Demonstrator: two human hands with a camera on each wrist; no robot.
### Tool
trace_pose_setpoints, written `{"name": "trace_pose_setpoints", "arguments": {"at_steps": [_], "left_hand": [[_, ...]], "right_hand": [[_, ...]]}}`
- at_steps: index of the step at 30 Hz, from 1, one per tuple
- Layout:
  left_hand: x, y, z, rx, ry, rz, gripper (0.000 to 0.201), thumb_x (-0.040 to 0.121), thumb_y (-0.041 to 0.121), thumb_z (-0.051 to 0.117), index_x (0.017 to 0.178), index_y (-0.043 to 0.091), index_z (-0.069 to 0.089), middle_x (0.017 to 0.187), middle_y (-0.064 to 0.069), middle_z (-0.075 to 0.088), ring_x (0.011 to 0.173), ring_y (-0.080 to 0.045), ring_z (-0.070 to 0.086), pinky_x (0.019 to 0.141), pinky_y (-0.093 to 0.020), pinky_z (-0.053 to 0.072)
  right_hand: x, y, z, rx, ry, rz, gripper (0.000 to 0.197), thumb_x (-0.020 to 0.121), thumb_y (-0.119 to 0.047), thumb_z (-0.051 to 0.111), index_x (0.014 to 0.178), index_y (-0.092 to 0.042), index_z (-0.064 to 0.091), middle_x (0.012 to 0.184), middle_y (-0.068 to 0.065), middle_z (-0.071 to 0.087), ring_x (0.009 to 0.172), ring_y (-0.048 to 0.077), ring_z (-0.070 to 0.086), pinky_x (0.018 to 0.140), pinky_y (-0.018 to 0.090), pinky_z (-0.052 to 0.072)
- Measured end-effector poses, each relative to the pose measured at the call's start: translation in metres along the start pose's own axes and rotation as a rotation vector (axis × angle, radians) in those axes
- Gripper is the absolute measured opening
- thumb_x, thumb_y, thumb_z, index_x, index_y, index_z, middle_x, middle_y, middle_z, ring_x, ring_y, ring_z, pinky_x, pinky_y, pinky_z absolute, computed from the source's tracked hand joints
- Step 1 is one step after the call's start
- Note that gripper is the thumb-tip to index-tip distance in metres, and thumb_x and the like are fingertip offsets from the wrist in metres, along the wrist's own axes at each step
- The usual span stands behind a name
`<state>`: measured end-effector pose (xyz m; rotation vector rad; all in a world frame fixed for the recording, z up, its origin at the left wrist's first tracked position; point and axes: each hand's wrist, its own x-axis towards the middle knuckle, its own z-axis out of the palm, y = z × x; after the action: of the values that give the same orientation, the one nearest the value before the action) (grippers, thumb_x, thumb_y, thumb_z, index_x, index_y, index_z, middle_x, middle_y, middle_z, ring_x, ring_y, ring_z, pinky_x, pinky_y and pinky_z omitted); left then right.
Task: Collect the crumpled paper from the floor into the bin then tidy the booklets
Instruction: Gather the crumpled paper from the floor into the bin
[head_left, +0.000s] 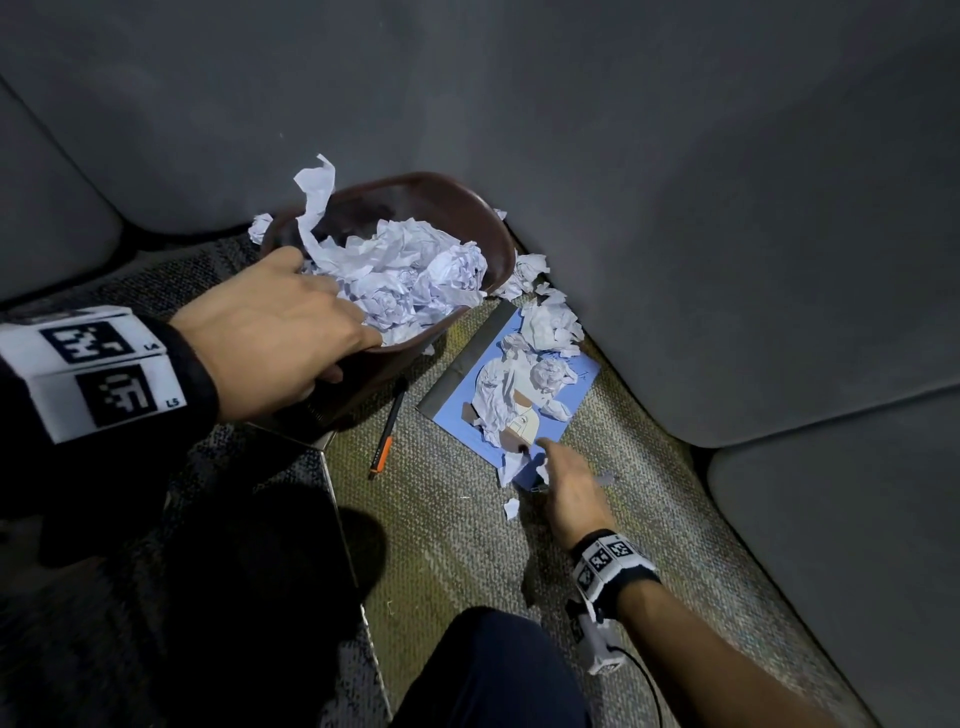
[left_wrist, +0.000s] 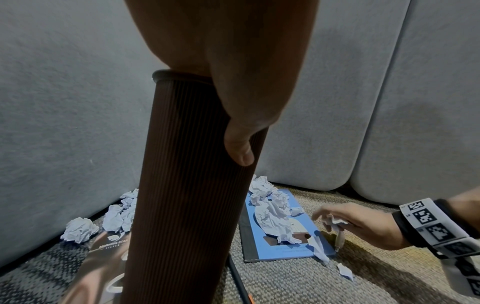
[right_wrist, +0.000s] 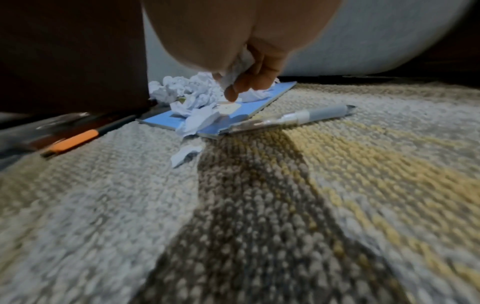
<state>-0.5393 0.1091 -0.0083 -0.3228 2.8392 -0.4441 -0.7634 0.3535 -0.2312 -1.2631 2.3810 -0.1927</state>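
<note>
My left hand (head_left: 291, 322) grips the near rim of the ribbed brown bin (left_wrist: 187, 185), which leans over and is heaped with crumpled paper (head_left: 410, 275). A blue booklet (head_left: 452, 415) lies on the carpet to the right of the bin, and several paper balls (head_left: 498, 395) sit on it. At the booklet's near corner my right hand (head_left: 558, 470) pinches a small paper scrap (left_wrist: 333, 221) between thumb and fingers. A brown booklet (left_wrist: 103, 257) lies partly under the bin, with more paper balls (left_wrist: 78, 228) beside it.
An orange and black pen (head_left: 387, 436) lies between bin and blue booklet. A grey pen (right_wrist: 306, 117) rests by the booklet's corner. One loose scrap (head_left: 511, 508) lies on the carpet. Grey sofa cushions (head_left: 727, 208) wall in the corner. My knee (head_left: 493, 670) is below.
</note>
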Motion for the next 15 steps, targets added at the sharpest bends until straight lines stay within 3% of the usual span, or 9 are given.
{"name": "trace_pose_setpoints", "arguments": {"at_steps": [3, 5, 8, 10, 12, 15], "left_hand": [[0.0, 0.001, -0.001, 0.003, -0.007, -0.004, 0.01, 0.085, 0.04, 0.052, 0.086, 0.035, 0.043, 0.093, 0.014, 0.06, 0.095, -0.013, 0.055, 0.069, -0.031, 0.02], [0.002, 0.002, -0.001, 0.007, -0.02, -0.007, 0.009, 0.087, 0.04, 0.049, 0.088, 0.034, 0.044, 0.095, 0.014, 0.059, 0.097, -0.012, 0.054, 0.07, -0.03, 0.019], [0.002, 0.002, 0.001, -0.005, -0.015, -0.003, 0.007, 0.087, 0.04, 0.049, 0.089, 0.033, 0.046, 0.095, 0.014, 0.059, 0.096, -0.012, 0.054, 0.07, -0.03, 0.018], [0.001, 0.001, 0.001, -0.026, -0.009, -0.002, 0.007, 0.086, 0.039, 0.051, 0.087, 0.033, 0.046, 0.093, 0.013, 0.059, 0.095, -0.012, 0.054, 0.07, -0.031, 0.017], [0.001, 0.001, 0.001, -0.037, -0.009, 0.003, 0.008, 0.086, 0.039, 0.052, 0.087, 0.033, 0.046, 0.094, 0.013, 0.06, 0.096, -0.012, 0.054, 0.07, -0.031, 0.018], [0.003, 0.003, -0.001, -0.031, -0.037, -0.002, 0.008, 0.087, 0.04, 0.049, 0.093, 0.035, 0.045, 0.1, 0.013, 0.059, 0.102, -0.011, 0.053, 0.072, -0.03, 0.019]], "right_hand": [[0.007, -0.005, 0.006, -0.099, -0.065, -0.046, 0.049, 0.09, -0.003, 0.045, 0.135, -0.021, 0.038, 0.1, 0.003, 0.037, 0.087, 0.022, 0.042, 0.07, 0.032, 0.034], [0.011, -0.009, 0.01, -0.113, -0.047, -0.057, 0.033, 0.095, -0.026, 0.045, 0.127, -0.018, 0.04, 0.098, 0.003, 0.038, 0.085, 0.023, 0.043, 0.069, 0.032, 0.034], [0.021, -0.009, 0.019, -0.21, -0.095, -0.068, 0.04, 0.095, -0.047, 0.043, 0.121, -0.017, 0.036, 0.103, 0.005, 0.042, 0.089, 0.026, 0.047, 0.071, 0.037, 0.042], [0.029, -0.016, 0.02, -0.288, -0.179, -0.06, 0.028, 0.098, -0.029, 0.045, 0.12, -0.015, 0.035, 0.109, 0.01, 0.047, 0.093, 0.03, 0.05, 0.068, 0.04, 0.042], [0.031, -0.023, 0.018, -0.332, -0.232, -0.116, 0.021, 0.097, -0.011, 0.038, 0.118, -0.012, 0.038, 0.113, 0.013, 0.049, 0.087, 0.029, 0.046, 0.068, 0.04, 0.041], [0.011, -0.03, 0.016, -0.41, -0.232, -0.182, 0.021, 0.096, -0.006, 0.031, 0.114, -0.012, 0.038, 0.11, 0.014, 0.051, 0.082, 0.028, 0.042, 0.071, 0.039, 0.038]]}}
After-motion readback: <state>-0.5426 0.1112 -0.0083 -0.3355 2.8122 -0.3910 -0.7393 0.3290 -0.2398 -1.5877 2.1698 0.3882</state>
